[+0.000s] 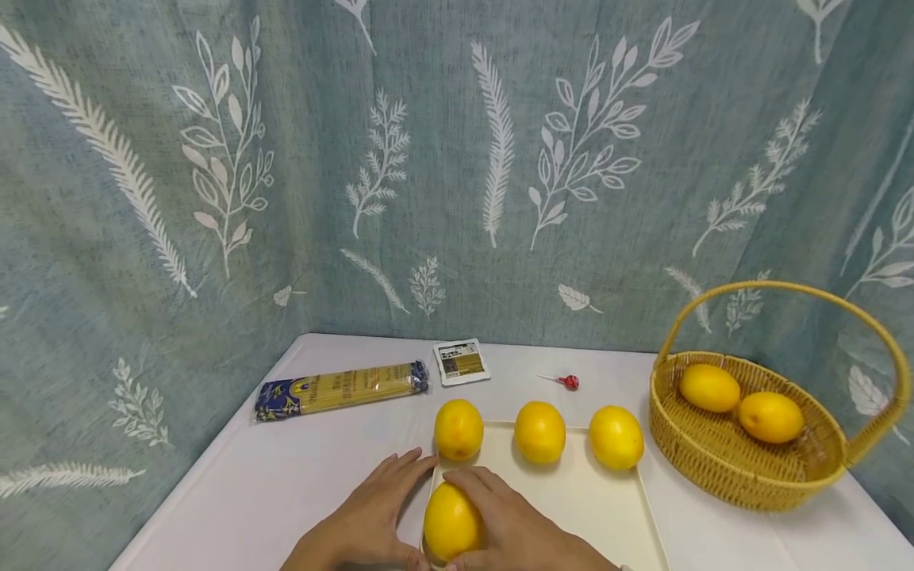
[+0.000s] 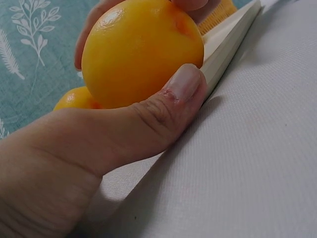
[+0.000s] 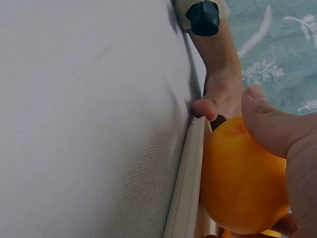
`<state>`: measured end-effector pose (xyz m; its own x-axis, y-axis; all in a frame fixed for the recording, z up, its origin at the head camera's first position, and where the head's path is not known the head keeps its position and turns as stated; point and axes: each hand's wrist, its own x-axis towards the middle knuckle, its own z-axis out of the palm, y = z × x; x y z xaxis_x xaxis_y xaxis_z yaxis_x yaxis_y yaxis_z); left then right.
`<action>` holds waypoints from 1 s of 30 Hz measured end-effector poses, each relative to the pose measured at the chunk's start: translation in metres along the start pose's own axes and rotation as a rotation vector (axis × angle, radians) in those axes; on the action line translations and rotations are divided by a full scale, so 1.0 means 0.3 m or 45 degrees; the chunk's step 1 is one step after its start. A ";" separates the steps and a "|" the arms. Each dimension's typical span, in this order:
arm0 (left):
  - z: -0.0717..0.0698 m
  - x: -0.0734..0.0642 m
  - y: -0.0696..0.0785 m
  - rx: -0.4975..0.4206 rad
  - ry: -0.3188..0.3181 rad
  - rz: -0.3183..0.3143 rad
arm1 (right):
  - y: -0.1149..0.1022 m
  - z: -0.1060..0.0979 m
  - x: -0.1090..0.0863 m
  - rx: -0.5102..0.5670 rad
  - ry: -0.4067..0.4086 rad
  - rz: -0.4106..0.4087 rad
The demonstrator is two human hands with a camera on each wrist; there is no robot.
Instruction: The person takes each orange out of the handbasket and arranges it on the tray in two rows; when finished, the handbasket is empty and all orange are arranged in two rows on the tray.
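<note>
1 yellow fruit (image 1: 453, 522) is at the near-left corner of a cream rectangular tray (image 1: 571, 515) on a white bench (image 1: 236, 507). Of the person's 2 hands, the right hand (image 1: 524, 523) grips this fruit, its thumb and fingers curved around the sides. The left hand (image 1: 367, 511) is spread along the tray's left edge, fingers extended, thumb by the near-left corner. Along the tray's far side are 3 similar pieces: a left-hand fruit (image 1: 459, 430), a middle fruit (image 1: 539, 432) and a right-hand fruit (image 1: 616, 438). To the tray's right is a woven basket (image 1: 703, 464) with a tall arched handle, containing 2 more fruits (image 1: 769, 417). Beyond the tray lie a red lollipop (image 1: 571, 382) with a white stick and a small flat sachet (image 1: 461, 362); beyond it to the left lies a long packet of noodles (image 1: 350, 388). Behind the tray hangs a grey-green curtain (image 1: 428, 159) printed with white leaves.
</note>
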<state>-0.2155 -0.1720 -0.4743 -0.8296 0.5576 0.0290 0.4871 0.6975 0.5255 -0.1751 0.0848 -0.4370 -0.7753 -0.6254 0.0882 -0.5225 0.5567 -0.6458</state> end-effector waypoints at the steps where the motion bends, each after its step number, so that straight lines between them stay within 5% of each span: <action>1: -0.001 0.003 0.000 0.011 -0.001 0.003 | 0.000 -0.001 0.002 0.010 -0.004 0.014; 9: -0.014 0.001 0.016 0.020 -0.030 -0.064 | 0.002 -0.003 0.006 0.017 -0.020 0.076; 30: -0.010 0.000 0.004 0.045 -0.011 -0.015 | 0.007 0.013 -0.003 -0.025 0.061 -0.009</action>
<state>-0.2158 -0.1724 -0.4712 -0.8329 0.5532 0.0153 0.4870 0.7195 0.4951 -0.1740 0.0844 -0.4414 -0.7874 -0.6028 0.1292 -0.5346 0.5634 -0.6299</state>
